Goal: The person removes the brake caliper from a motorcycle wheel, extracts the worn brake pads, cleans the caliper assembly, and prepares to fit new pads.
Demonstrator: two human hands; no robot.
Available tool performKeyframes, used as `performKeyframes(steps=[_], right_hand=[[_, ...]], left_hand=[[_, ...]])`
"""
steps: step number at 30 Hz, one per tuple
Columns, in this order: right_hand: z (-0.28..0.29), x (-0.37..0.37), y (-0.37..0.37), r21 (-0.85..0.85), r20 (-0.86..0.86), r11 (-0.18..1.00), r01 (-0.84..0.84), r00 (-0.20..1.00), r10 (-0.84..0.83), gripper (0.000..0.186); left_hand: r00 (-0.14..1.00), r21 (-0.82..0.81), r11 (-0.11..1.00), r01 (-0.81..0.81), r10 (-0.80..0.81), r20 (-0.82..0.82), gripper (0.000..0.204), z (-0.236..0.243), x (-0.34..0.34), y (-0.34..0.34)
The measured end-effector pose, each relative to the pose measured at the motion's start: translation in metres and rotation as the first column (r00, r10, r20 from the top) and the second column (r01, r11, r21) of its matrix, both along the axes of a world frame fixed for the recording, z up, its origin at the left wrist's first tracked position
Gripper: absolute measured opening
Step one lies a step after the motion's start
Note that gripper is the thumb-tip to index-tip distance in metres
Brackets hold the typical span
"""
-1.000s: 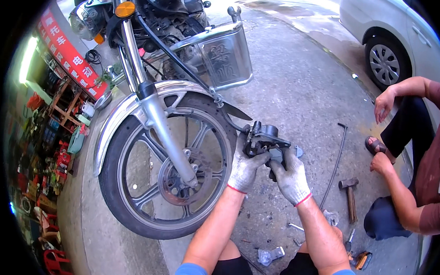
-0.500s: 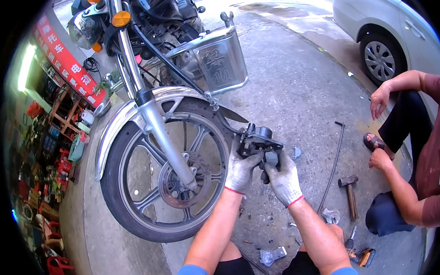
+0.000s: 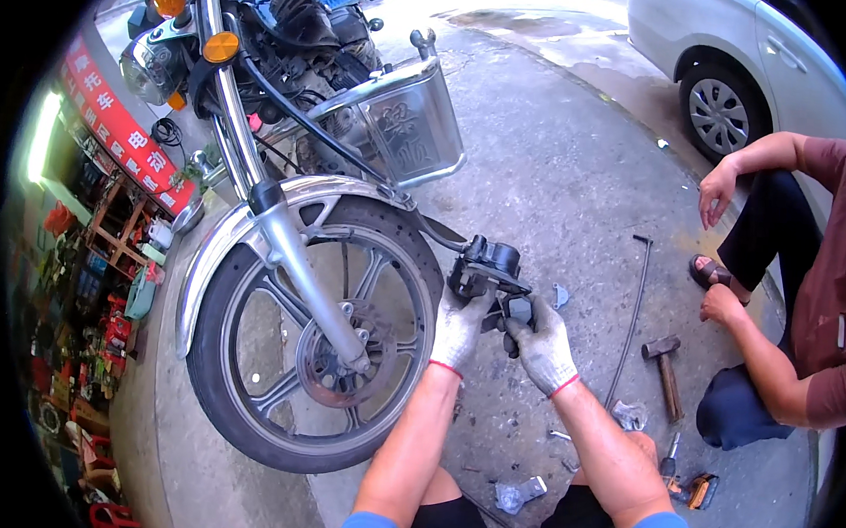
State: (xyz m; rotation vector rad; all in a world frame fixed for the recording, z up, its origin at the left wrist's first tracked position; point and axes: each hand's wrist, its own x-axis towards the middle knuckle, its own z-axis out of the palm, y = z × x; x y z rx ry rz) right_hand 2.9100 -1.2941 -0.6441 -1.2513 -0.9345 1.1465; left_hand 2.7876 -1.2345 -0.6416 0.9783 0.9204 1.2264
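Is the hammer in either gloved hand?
No, the hammer lies on the ground, while the left hand and right hand grip a dark mechanical part.

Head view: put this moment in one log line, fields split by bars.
left hand: holding black metal part | right hand: holding grey-faced block | left: motorcycle front wheel | ground, right: hammer

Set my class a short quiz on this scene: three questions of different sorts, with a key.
1. True or false: the hammer lies right of the wheel in the picture.
2. The left hand holds:
A) the hammer
B) a black part
C) a drill
3. Fill in: the right hand wears a pale ____.

Key: 1 true; 2 B; 3 glove.
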Motion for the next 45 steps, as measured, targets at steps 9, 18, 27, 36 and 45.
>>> performKeyframes(steps=[9, 18, 27, 36, 45], right_hand=[[-0.006, -0.001, 0.002, -0.084, 0.034, 0.996, -0.012, 0.999, 0.015, 0.015], [-0.013, -0.003, 0.003, -0.139, 0.012, 0.99, -0.038, 0.999, 0.04, 0.017], [-0.017, -0.004, 0.005, -0.173, -0.035, 0.979, -0.105, 0.994, 0.101, 0.015], [-0.01, -0.004, 0.011, -0.25, -0.135, 0.952, -0.179, 0.98, 0.149, 0.014], [-0.017, 0.002, 0.018, -0.267, -0.075, 0.934, -0.237, 0.971, 0.225, 0.011]], left_hand=[[0.995, -0.051, 0.998, 0.036, -0.041, -0.088, 0.057, 0.002, -0.003, 0.003], [0.991, -0.026, 0.997, 0.07, -0.073, -0.108, 0.076, -0.007, -0.009, 0.006], [0.989, 0.0, 0.997, 0.076, -0.075, -0.129, 0.082, -0.014, -0.01, 0.009], [0.989, -0.007, 0.997, 0.078, -0.078, -0.122, 0.079, -0.013, -0.011, 0.008], [0.988, 0.013, 0.992, 0.122, -0.121, -0.098, 0.079, -0.012, -0.014, 0.008]])
